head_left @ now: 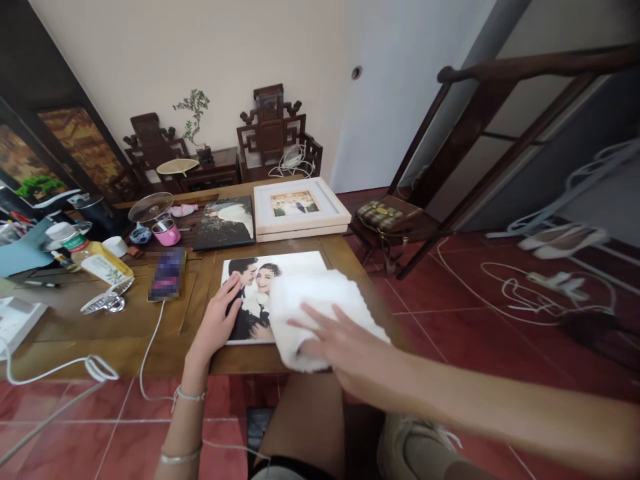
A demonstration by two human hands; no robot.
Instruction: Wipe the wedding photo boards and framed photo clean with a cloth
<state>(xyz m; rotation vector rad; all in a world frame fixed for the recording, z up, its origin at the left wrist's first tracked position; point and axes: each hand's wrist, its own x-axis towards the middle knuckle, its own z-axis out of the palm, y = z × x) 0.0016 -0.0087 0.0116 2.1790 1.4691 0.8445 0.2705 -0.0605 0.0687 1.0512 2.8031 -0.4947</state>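
Note:
A large wedding photo print (260,280) lies flat near the front edge of a wooden table (125,320). My left hand (219,319) rests open on the print's left edge, fingers spread flat. My right hand (345,343) lies on a white cloth (320,307) that covers the print's right half; its fingers are stretched out, pressing the cloth down.
Behind the print lie a dark photo print (225,222) and a white framed photo (299,208). A phone (168,273) with a white cable, a pink cup (167,233), bottles and clutter fill the table's left. Carved chairs stand at the wall. Cables and shoes lie on the red tiled floor at right.

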